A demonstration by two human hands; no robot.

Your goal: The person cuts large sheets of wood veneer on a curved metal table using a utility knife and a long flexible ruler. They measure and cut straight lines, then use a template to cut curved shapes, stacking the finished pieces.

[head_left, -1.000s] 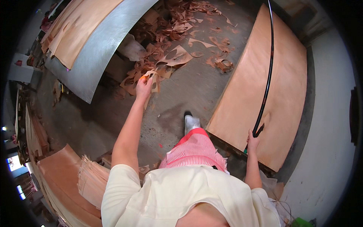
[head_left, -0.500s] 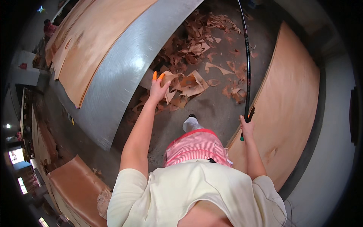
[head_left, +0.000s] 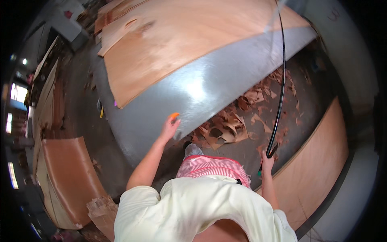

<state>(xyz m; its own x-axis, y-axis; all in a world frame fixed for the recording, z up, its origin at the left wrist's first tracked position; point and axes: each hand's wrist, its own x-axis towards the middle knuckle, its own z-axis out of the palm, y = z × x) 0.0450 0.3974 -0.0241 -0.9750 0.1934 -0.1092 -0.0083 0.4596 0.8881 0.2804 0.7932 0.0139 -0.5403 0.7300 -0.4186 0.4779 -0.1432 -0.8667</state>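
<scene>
My left hand [head_left: 170,128] hovers by the near edge of a shiny metal table [head_left: 193,88], holding nothing I can see. Its fingers are loosely bent and apart, with orange covers on fingertips. Low on the right, my right hand [head_left: 267,163] is closed around the lower part of a long thin black pole [head_left: 280,105], which rises, slightly curved, past the table's right part. Something short and dark sticks out beside that grip, too small to name. A large tan leather sheet [head_left: 173,52] lies over the far part of the table.
Brown leather scraps [head_left: 227,129] are heaped on the floor under the table's near edge. A large tan sheet [head_left: 318,165] stands at the right near a pale wall [head_left: 358,193]. At lower left lies a glossy brown leather piece [head_left: 70,173] beside a crumpled one [head_left: 102,213].
The view has swung left, bringing more of the metal table in front of me. My left hand has gone from over the scraps to the table edge. My right hand keeps the pole.
</scene>
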